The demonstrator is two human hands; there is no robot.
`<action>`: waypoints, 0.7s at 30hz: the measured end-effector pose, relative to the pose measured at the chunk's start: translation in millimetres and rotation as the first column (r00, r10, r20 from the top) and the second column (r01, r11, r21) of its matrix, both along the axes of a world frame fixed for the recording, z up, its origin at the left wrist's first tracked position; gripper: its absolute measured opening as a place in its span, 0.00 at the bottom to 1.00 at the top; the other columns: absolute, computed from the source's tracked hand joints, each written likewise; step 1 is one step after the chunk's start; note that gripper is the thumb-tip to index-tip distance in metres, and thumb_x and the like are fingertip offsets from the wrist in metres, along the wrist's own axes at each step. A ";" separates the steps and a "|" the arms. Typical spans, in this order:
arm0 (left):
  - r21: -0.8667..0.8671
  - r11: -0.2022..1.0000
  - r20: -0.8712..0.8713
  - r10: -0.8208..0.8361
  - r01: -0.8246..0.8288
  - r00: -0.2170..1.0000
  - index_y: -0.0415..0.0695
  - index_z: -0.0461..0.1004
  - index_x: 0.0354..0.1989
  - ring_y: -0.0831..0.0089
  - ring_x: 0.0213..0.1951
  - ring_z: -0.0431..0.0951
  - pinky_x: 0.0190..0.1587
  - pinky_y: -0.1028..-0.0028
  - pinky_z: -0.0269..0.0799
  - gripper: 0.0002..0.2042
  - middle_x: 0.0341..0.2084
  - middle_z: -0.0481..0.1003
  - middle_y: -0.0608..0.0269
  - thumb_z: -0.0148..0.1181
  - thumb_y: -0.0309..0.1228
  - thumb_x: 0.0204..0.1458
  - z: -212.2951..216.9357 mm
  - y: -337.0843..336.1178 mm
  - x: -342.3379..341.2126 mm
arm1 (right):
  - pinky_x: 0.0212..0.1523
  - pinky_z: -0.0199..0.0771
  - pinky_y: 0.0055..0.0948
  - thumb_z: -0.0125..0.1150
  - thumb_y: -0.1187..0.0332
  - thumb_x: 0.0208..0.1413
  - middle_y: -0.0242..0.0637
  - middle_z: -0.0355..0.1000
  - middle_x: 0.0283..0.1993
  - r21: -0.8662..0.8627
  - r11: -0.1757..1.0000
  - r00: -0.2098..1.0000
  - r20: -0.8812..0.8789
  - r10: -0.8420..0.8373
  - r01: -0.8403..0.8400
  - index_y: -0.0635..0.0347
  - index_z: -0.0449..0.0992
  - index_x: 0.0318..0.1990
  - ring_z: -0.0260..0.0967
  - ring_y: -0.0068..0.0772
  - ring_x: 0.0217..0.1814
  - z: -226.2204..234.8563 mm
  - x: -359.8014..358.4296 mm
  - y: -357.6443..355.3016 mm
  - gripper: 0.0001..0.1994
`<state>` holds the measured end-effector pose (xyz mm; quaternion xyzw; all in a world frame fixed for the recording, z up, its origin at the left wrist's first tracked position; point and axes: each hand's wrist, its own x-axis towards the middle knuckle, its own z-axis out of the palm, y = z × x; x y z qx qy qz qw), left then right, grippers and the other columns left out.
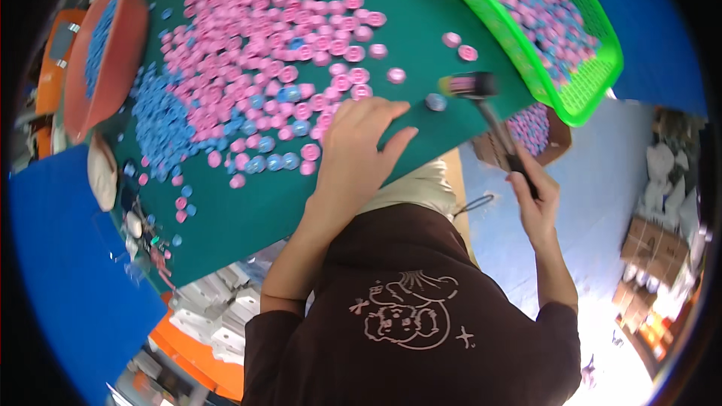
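Note:
My right hand (538, 199) is wrapped round the dark grip of a hammer (492, 122). Its blurred head, dark with a yellowish end, hangs over the near right part of the green table. Just below and left of that head sits a small round blue-grey piece (435, 101) on the table. My left hand (357, 143) rests at the edge of the spread of pink round pieces (256, 30); thumb and forefinger are apart, with nothing seen between them. Its other fingers partly hide the pieces beneath. A few joined pink-and-blue pieces (274, 162) lie left of this hand.
Small blue parts (162, 120) are heaped at the left, beside a reddish basin (135, 37) holding more. A green plastic basket (594, 90) of pink and blue pieces stands at the right. Below the table's right edge is a cardboard box (560, 135) with similar pieces.

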<state>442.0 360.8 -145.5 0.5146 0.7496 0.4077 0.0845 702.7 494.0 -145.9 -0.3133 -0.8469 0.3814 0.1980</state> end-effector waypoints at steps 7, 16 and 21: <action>-0.029 0.803 -0.032 0.595 -0.596 0.803 0.42 0.80 0.30 0.71 0.29 0.75 0.31 0.73 0.68 0.04 0.27 0.78 0.62 0.68 0.27 0.46 12.9 -95.0 -95.4 | 0.18 0.52 0.13 0.53 0.63 0.65 0.26 0.66 0.28 -0.511 0.846 0.974 -0.065 -0.218 0.155 0.63 0.67 0.60 0.55 0.10 0.20 -14.4 -8.1 9.3 0.20; -0.177 0.798 -0.395 0.479 -0.576 0.784 0.42 0.80 0.33 0.61 0.34 0.74 0.42 0.65 0.68 0.09 0.30 0.75 0.60 0.70 0.30 0.43 3.2 -157.6 -173.3 | 0.20 0.51 0.11 0.54 0.61 0.64 0.29 0.69 0.35 -0.483 0.867 0.990 -0.122 0.067 -0.119 0.67 0.65 0.61 0.55 0.09 0.22 0.8 -75.6 8.3 0.23; -0.097 0.806 -0.327 0.528 -0.583 0.784 0.42 0.79 0.33 0.63 0.34 0.75 0.41 0.66 0.69 0.09 0.31 0.77 0.61 0.70 0.28 0.43 -5.0 -170.3 -161.7 | 0.25 0.57 0.13 0.58 0.66 0.62 0.29 0.72 0.35 -0.476 0.876 0.996 -0.079 0.040 -0.073 0.67 0.70 0.58 0.59 0.12 0.27 6.1 -89.6 -0.4 0.20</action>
